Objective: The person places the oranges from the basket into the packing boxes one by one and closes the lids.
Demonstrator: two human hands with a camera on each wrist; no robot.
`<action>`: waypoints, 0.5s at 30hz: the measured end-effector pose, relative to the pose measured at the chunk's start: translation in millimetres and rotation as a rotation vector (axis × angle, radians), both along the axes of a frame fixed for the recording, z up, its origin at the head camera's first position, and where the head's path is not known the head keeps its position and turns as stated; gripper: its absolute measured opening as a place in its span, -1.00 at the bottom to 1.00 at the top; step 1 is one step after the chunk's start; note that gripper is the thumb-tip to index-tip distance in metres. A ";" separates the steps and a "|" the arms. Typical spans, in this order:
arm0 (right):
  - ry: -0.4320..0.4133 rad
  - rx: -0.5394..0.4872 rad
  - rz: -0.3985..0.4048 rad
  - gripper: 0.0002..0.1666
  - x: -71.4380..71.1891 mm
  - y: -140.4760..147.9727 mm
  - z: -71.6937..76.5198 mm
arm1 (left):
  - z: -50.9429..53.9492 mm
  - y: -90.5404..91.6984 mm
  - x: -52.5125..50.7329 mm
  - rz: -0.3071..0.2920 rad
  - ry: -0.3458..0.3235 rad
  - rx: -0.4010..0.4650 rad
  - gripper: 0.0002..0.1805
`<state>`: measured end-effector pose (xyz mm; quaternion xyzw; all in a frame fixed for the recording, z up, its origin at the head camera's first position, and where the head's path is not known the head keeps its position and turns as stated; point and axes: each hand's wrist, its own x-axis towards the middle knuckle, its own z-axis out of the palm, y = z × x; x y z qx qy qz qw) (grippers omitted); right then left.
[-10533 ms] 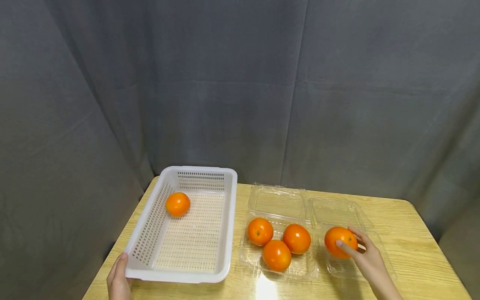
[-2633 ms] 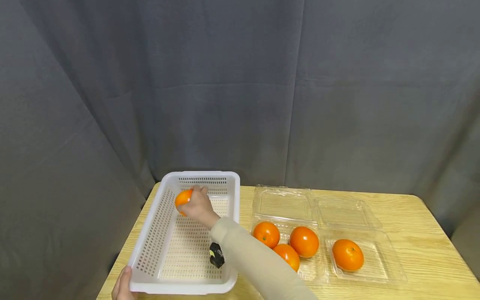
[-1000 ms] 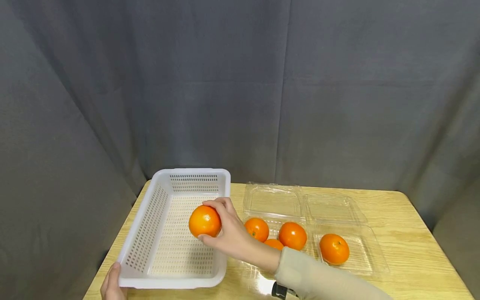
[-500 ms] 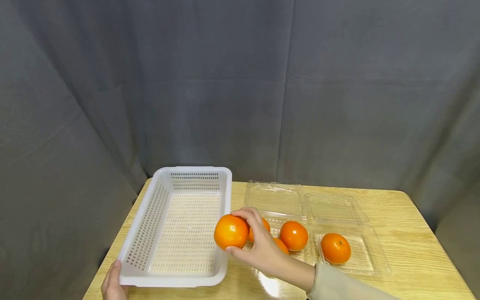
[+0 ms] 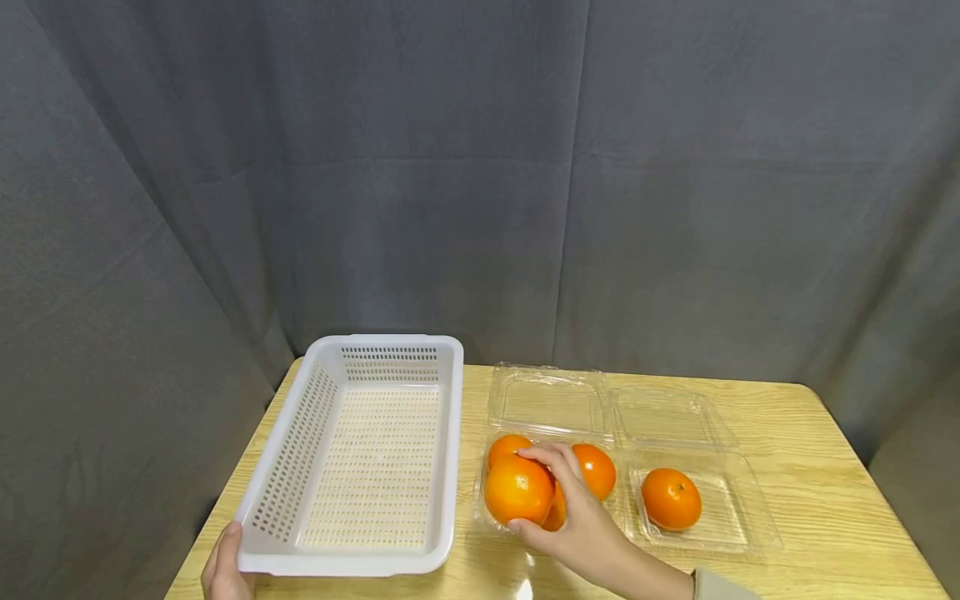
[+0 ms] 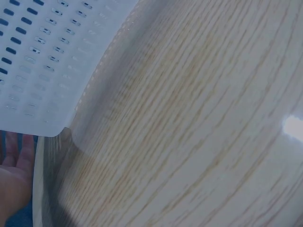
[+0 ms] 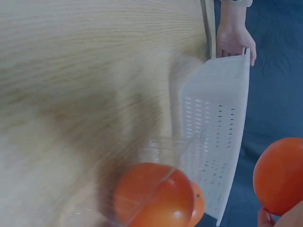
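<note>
My right hand [image 5: 581, 529] holds an orange [image 5: 519, 490] between thumb and fingers, above the left clear plastic clamshell box [image 5: 551, 400]. In that box sit an orange [image 5: 507, 446] at the back left, another orange [image 5: 596, 471] at the right, and a third orange [image 5: 557, 514] partly hidden by the held one. The right wrist view shows the held orange [image 7: 281, 177] raised clear of the boxed orange [image 7: 151, 194]. My left hand [image 5: 227, 567] grips the near left corner of a white perforated basket [image 5: 352, 564]; in the left wrist view its fingers [image 6: 23, 153] reach under the basket's edge.
A second clear clamshell box [image 5: 738, 500], lid laid back, stands to the right with one orange [image 5: 671, 498] in it. Both boxes and the basket rest on a wooden table [image 5: 832, 500]. A grey curtain [image 5: 450, 208] hangs behind the table.
Earlier, my right hand let go of an orange in the right box, then took the orange from the basket. It has since carried it rightward over the left box. My left hand stays at the basket corner.
</note>
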<state>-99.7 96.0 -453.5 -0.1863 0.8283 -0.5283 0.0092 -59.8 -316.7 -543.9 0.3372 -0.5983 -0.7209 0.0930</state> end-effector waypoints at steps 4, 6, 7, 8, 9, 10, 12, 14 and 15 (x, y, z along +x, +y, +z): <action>0.032 -0.016 -0.040 -0.20 6.4 10.0 -5.6 | 0.2 -0.6 0.7 0.013 0.021 0.015 -0.68; 0.070 -0.028 -0.055 -0.22 9.2 14.9 -8.9 | -0.8 -0.4 0.8 0.019 0.032 0.014 -0.71; 0.083 -0.028 -0.068 -0.22 10.7 17.2 -9.9 | -1.1 -0.1 1.0 0.015 0.032 0.011 -0.71; 0.102 -0.027 -0.081 -0.22 12.1 19.4 -11.4 | -2.1 0.0 0.9 0.015 0.033 0.007 -0.70; 0.116 -0.025 -0.094 -0.21 13.5 21.6 -12.5 | -3.2 0.0 1.0 0.016 0.037 0.006 -0.67; 0.132 -0.023 -0.108 -0.20 14.7 23.8 -13.4 | -4.4 0.1 1.0 0.014 0.041 -0.008 -0.64; 0.166 -0.015 -0.142 -0.19 17.0 28.3 -15.1 | -5.1 -0.1 0.8 0.009 0.031 -0.020 -0.58; 0.193 -0.015 -0.186 -0.18 19.2 33.0 -16.2 | -4.6 0.0 0.4 0.005 0.046 -0.017 -0.52; 0.202 -0.020 -0.209 -0.17 20.4 35.3 -16.5 | -3.6 0.3 0.3 0.000 0.047 -0.019 -0.53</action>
